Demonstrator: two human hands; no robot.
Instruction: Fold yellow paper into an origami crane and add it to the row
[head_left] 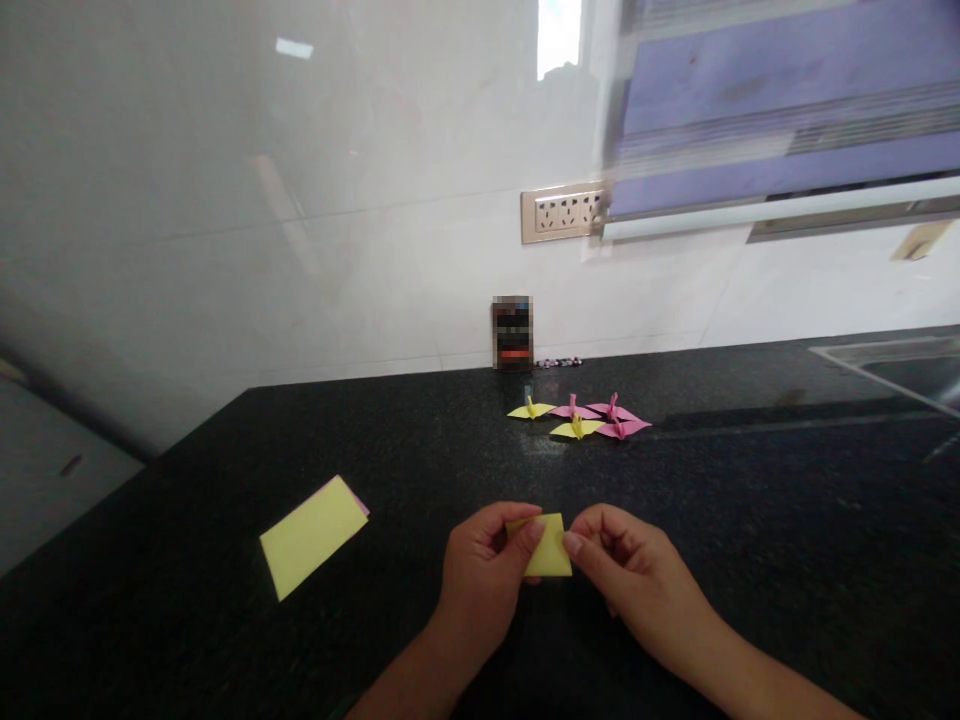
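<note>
Between my hands, above the dark counter, is a small folded square of yellow paper [553,555]. My left hand [484,565] pinches its left side, thumb on top and fingers behind. At the right edge, my right hand [637,565] grips the paper between thumb and bent forefinger; its other fingers are curled and partly hidden. Beyond my hands sit several folded paper cranes, among them a yellow crane [577,428] and a pink crane [619,428]. Off to the left lies a stack of yellow paper [315,538] with a pink edge showing beneath.
The black speckled counter [420,440] meets a pale tiled wall [375,270]. A small dark box [513,335], blurred out, leans there beside a patterned strip [559,362]. A socket panel [566,212] is above. At the far right is a metal-rimmed recess [900,350].
</note>
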